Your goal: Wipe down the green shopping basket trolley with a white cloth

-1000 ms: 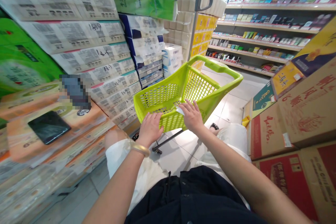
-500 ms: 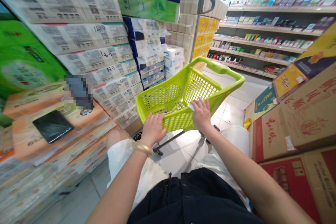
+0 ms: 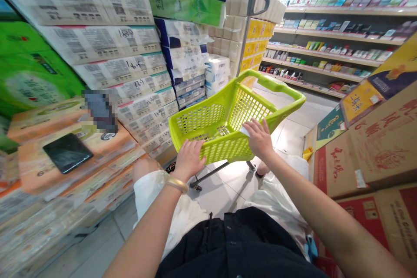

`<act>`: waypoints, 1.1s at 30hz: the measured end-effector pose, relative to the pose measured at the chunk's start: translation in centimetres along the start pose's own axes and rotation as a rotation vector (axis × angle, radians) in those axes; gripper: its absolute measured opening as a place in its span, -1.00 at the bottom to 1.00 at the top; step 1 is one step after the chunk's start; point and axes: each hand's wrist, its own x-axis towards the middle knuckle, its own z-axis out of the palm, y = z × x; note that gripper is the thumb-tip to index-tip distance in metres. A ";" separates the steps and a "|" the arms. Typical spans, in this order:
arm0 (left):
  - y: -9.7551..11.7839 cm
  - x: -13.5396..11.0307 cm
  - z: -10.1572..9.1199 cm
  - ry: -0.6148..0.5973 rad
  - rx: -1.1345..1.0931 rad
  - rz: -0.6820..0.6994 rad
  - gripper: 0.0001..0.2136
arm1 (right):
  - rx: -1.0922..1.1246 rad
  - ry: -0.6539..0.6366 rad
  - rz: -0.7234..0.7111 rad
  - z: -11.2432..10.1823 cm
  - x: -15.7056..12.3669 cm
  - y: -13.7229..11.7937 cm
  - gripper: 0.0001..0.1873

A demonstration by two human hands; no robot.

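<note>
The left hand (image 3: 189, 160) is clamped on a green basket (image 3: 208, 117). The right hand (image 3: 259, 139) grips its rim, over a white slip (image 3: 246, 131).

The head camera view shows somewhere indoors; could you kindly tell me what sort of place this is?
This looks like a small supermarket or grocery shop. A lime-green wheeled shopping basket stands in the aisle, stacked packs of toilet paper rise beside it, and shelves of small packaged goods line the far wall.
</note>
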 end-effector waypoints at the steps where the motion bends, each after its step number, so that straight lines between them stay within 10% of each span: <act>1: 0.0 0.0 0.0 -0.003 -0.005 0.000 -0.54 | -0.021 0.016 0.022 -0.5 0.1 1.4 -0.49; 7: 0.4 0.1 -0.2 -0.005 -0.008 -0.006 -0.54 | -0.048 0.124 0.176 -0.7 0.4 3.7 -0.52; 18: 0.2 0.1 -0.3 -0.007 0.001 -0.015 -0.55 | 0.206 -0.021 -0.055 3.8 -1.1 -9.1 -0.39; 28: 0.1 0.2 -0.2 0.002 -0.031 0.003 -0.55 | 0.032 0.082 0.120 -0.1 -0.4 2.2 -0.44; 33: 0.3 0.4 -0.2 -0.013 -0.012 -0.001 -0.54 | 0.040 0.141 0.219 0.2 0.1 2.1 -0.50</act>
